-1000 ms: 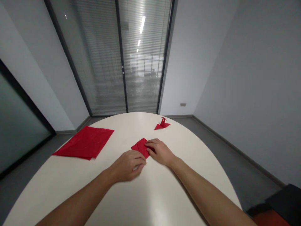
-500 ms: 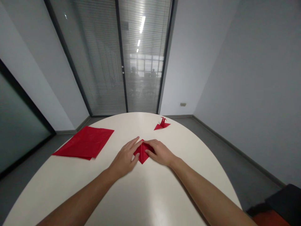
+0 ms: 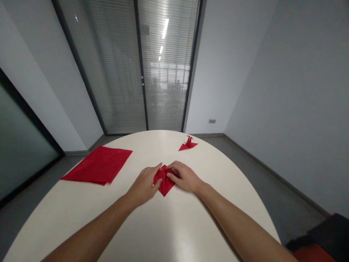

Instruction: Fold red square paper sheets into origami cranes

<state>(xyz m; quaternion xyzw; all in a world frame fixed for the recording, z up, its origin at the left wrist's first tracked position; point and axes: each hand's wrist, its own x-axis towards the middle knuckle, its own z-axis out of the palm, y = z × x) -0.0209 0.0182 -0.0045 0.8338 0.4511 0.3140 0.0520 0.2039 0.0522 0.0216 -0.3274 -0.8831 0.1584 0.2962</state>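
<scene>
A small folded red paper (image 3: pixel 164 187), diamond-shaped with a crease down its middle, lies on the white table between my hands. My left hand (image 3: pixel 145 183) grips its left side, thumb on top and the forefinger stretched along the upper left edge. On the right side, the curled fingers and thumb of my right hand (image 3: pixel 185 177) pinch the same paper. The fingers hide parts of both its side corners.
A stack of red paper sheets (image 3: pixel 99 165) lies at the table's left edge. Near the far edge stands a folded red paper crane (image 3: pixel 188 143). The round white table (image 3: pixel 152 233) has a chair (image 3: pixel 329 233) beside it at the lower right.
The folded paper has slid slightly towards me, and its near point sits lower. My left forefinger has come down a little; my right hand has barely moved.
</scene>
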